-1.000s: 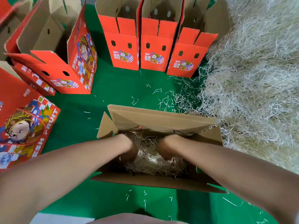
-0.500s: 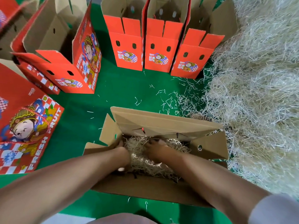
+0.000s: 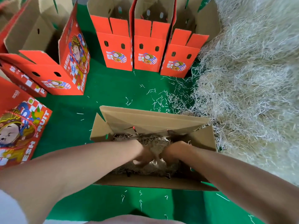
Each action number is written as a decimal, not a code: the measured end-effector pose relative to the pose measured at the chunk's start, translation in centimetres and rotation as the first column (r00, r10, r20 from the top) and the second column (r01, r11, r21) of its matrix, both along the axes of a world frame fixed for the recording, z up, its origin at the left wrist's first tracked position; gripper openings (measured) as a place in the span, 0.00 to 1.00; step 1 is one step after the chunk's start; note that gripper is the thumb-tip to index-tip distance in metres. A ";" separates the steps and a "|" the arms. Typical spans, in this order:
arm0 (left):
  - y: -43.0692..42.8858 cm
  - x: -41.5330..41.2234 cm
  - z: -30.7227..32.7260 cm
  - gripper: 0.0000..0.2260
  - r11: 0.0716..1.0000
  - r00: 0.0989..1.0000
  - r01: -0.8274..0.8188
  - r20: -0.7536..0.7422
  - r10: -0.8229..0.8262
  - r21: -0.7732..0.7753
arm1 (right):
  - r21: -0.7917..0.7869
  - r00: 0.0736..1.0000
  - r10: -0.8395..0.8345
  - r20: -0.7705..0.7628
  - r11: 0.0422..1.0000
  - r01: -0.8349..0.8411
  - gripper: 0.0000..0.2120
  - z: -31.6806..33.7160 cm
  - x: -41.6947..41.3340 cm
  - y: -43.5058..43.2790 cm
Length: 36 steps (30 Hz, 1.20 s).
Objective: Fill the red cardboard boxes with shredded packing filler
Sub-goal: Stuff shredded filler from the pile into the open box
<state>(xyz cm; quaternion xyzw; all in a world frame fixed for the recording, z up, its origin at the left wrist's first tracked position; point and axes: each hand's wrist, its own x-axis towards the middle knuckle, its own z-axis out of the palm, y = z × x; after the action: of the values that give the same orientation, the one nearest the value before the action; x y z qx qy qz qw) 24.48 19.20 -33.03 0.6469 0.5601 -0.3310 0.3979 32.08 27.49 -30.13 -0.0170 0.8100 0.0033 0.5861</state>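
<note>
- The open box [image 3: 150, 120] stands on the green mat [image 3: 113, 91], its brown flaps spread and shredded filler [image 3: 155, 141] inside.
- Both arms reach in. The left hand [image 3: 143, 156] and right hand [image 3: 171, 151] sit close together in the filler, too blurred to read the fingers.
- A big loose pile [image 3: 250, 78] lies against the box's right side.
- Three red boxes [image 3: 146, 50] stand open in a row beyond.
</note>
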 end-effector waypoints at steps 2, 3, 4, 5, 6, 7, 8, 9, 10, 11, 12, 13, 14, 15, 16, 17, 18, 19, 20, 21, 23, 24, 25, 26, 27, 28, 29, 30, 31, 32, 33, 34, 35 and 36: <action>-0.7 0.9 -1.1 0.18 0.997 0.998 0.054 0.018 -0.053 -0.062 | -0.050 0.998 -0.050 -0.026 0.998 0.049 0.22 0.0 0.8 -0.3; -1.1 0.9 -1.9 0.18 0.994 0.998 0.061 -0.005 -0.062 -0.087 | -0.040 0.999 -0.040 -0.010 0.998 0.039 0.22 0.0 1.4 -0.4; -1.5 0.9 -2.3 0.19 0.992 0.999 0.047 -0.019 -0.050 -0.119 | -0.016 1.000 -0.015 0.007 1.000 0.015 0.22 -0.3 2.3 -0.3; -1.7 0.5 -2.6 0.20 0.991 0.995 0.081 -0.044 -0.087 -0.109 | 0.005 1.000 0.003 0.030 1.000 -0.003 0.21 -0.7 3.0 -0.2; -1.7 0.0 -2.8 0.21 0.993 0.995 0.065 -0.065 -0.071 -0.095 | 0.028 0.998 0.018 0.068 0.999 -0.020 0.20 -1.1 3.7 0.0; -1.6 -0.5 -2.5 0.23 0.987 0.992 0.093 -0.077 -0.104 -0.129 | 0.045 0.994 0.037 0.106 0.998 -0.042 0.20 -1.5 4.2 0.0; -1.4 -0.8 -2.2 0.23 0.981 0.991 0.099 -0.076 -0.113 -0.167 | 0.066 0.991 0.050 0.126 0.996 -0.059 0.21 -1.8 4.5 0.0; -1.0 -1.1 -2.2 0.23 0.978 0.989 0.115 -0.075 -0.130 -0.176 | 0.091 0.993 0.058 0.107 0.994 -0.068 0.21 -1.9 4.4 -0.1; -0.7 -1.2 -2.1 0.25 0.982 0.993 0.104 -0.046 -0.112 -0.156 | 0.112 0.998 0.054 0.036 0.992 -0.058 0.21 -1.8 4.0 -0.4; -0.4 -1.2 -1.8 0.28 0.989 0.995 0.096 -0.015 -0.098 -0.115 | 0.122 0.997 0.036 -0.075 0.992 -0.027 0.19 -1.6 3.4 -0.7; 0.0 -1.2 -1.4 0.29 0.996 0.997 0.079 0.009 -0.079 -0.046 | 0.112 0.979 -0.004 -0.204 0.993 0.027 0.18 -1.4 2.7 -1.0; 0.1 -1.2 -1.0 0.27 0.994 0.995 0.088 0.034 -0.091 0.062 | 0.082 0.947 -0.066 -0.314 0.992 0.097 0.17 -1.2 2.0 -1.4; 0.3 -1.1 -0.7 0.23 0.979 0.994 0.089 0.052 -0.100 0.186 | 0.051 0.918 -0.113 -0.381 0.988 0.143 0.18 -1.1 1.6 -1.7; 0.2 -1.0 -0.6 0.18 0.955 0.995 0.056 0.062 -0.078 0.292 | 0.028 0.909 -0.120 -0.398 0.989 0.143 0.20 -1.3 1.3 -1.9; 0.0 -1.0 -0.8 0.15 0.939 0.996 0.026 0.072 -0.053 0.343 | 0.023 0.922 -0.078 -0.379 0.995 0.094 0.21 -1.5 1.4 -2.0; -0.3 -1.0 -1.1 0.15 0.950 0.996 0.007 0.080 -0.034 0.313 | 0.025 0.947 -0.023 -0.322 0.999 0.033 0.22 -2.0 1.7 -2.0; -0.8 -1.1 -1.9 0.17 0.975 0.997 0.007 0.079 -0.025 0.223 | 0.031 0.972 0.020 -0.234 0.999 -0.013 0.22 -2.5 2.3 -1.8; -1.4 -1.3 -2.6 0.22 0.996 0.998 0.023 0.050 -0.028 0.091 | 0.039 0.988 0.026 -0.150 0.999 -0.021 0.22 -3.0 2.9 -1.5; -2.0 -1.6 -3.3 0.26 1.000 0.999 0.024 0.021 -0.024 -0.013 | 0.048 0.996 0.034 -0.084 0.998 -0.030 0.22 -3.3 3.5 -1.2; -2.4 -1.9 -3.5 0.30 0.996 0.999 -0.032 0.004 0.033 -0.089 | 0.050 0.998 0.041 -0.046 0.998 -0.039 0.22 -3.5 3.9 -0.9; -2.6 -2.4 -3.3 0.35 0.981 0.996 -0.092 0.000 0.093 -0.172 | 0.059 0.997 0.083 0.008 0.995 -0.083 0.23 -3.7 4.2 -0.4; -2.4 -2.5 -2.8 0.36 0.984 0.998 -0.058 -0.020 0.056 -0.166 | 0.064 0.994 0.101 0.047 0.992 -0.104 0.23 -3.5 4.1 -0.3; -2.2 -2.5 -2.3 0.35 0.988 0.999 -0.012 -0.053 0.004 -0.153 | 0.071 0.991 0.107 0.083 0.991 -0.113 0.23 -3.4 4.0 -0.3; -2.0 -2.4 -2.0 0.32 0.986 0.994 0.058 -0.082 -0.072 -0.156 | 0.078 0.989 0.105 0.106 0.990 -0.113 0.23 -3.1 3.9 -0.2; -1.7 -2.3 -1.7 0.29 0.980 0.987 0.108 -0.101 -0.126 -0.169 | 0.085 0.990 0.093 0.110 0.991 -0.102 0.22 -2.7 3.7 -0.1; -1.5 -2.2 -1.6 0.26 0.973 0.977 0.155 -0.118 -0.177 -0.173 | 0.088 0.992 0.072 0.106 0.993 -0.082 0.21 -2.2 3.6 0.0; -1.5 -2.0 -1.4 0.24 0.966 0.966 0.201 -0.131 -0.223 -0.161 | 0.085 0.995 0.040 0.088 0.995 -0.048 0.20 -1.8 3.6 0.1; -1.5 -1.9 -1.1 0.22 0.969 0.964 0.216 -0.132 -0.231 -0.122 | 0.078 0.999 -0.006 0.052 0.997 0.002 0.19 -1.2 3.6 0.2; -1.5 -1.8 -0.9 0.20 0.979 0.974 0.198 -0.102 -0.203 -0.056 | 0.068 0.998 -0.059 -0.015 0.996 0.060 0.17 -0.8 3.4 0.3; -1.5 -1.7 -0.6 0.18 0.993 0.993 0.109 -0.043 -0.108 0.038 | 0.061 0.988 -0.106 -0.112 0.992 0.113 0.15 -0.4 3.1 0.2; -1.6 -1.6 -0.1 0.15 0.988 0.999 -0.011 0.037 0.006 0.154 | 0.066 0.965 -0.133 -0.227 0.986 0.151 0.13 0.0 2.7 0.0; -1.5 -1.6 0.4 0.13 0.957 0.994 -0.095 0.085 0.075 0.274 | 0.072 0.928 -0.145 -0.343 0.981 0.180 0.13 0.2 2.1 -0.4; -1.4 -1.7 0.6 0.12 0.911 0.992 -0.113 0.094 0.083 0.396 | 0.068 0.882 -0.156 -0.446 0.976 0.207 0.13 0.2 1.7 -0.8; -1.2 -1.7 0.5 0.13 0.866 0.996 -0.081 0.070 0.053 0.493 | 0.049 0.839 -0.172 -0.517 0.972 0.230 0.15 0.1 1.5 -1.2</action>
<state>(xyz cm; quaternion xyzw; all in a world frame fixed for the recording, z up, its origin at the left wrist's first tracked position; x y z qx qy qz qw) 22.77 18.00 -32.55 0.7162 0.6372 -0.1448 0.2452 33.53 26.28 -30.04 0.1016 0.9317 -0.0097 0.3485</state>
